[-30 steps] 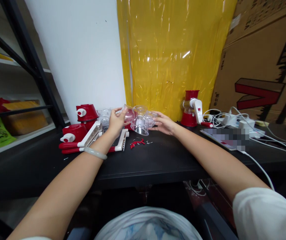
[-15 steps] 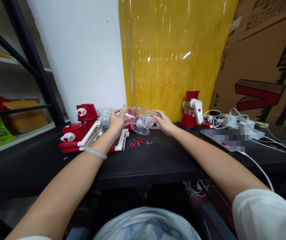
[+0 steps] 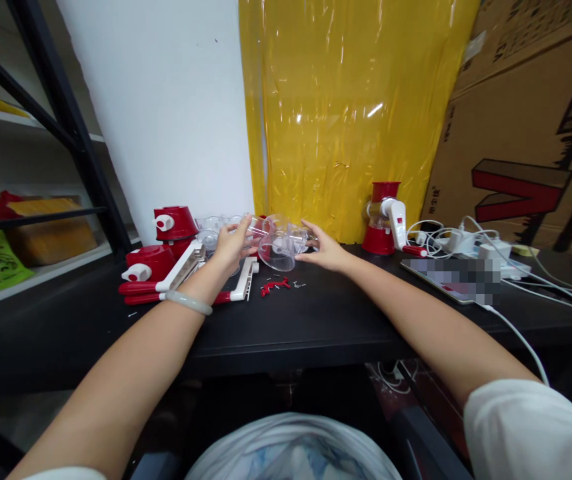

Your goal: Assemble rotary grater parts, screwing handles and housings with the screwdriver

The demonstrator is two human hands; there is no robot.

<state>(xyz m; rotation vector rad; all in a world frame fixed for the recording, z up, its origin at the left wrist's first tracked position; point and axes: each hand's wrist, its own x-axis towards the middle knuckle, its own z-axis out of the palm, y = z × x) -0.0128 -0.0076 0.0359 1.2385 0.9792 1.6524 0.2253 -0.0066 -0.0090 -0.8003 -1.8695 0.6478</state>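
A clear plastic part [image 3: 279, 245] with a wide round rim hangs above the black table [image 3: 296, 327], between my two hands. My left hand [image 3: 235, 247] grips its left end, fingers and thumb round it. On the other side my right hand [image 3: 323, 249] holds the narrower right end between thumb and fingers. Small red pieces [image 3: 275, 287] and several screws [image 3: 298, 285] lie on the table just below. Behind my left hand are more clear parts [image 3: 209, 237], partly hidden.
Red bases [image 3: 175, 227] and white-and-red crank handles [image 3: 181, 270] lie at the left. An assembled red-and-clear device [image 3: 382, 217], a tablet [image 3: 446, 279] and white cables with chargers [image 3: 461, 240] are at the right. A shelf frame [image 3: 83, 160] stands far left.
The clear part has turned between my hands, its wide rim now facing more to the side. Both hands have shifted only slightly.
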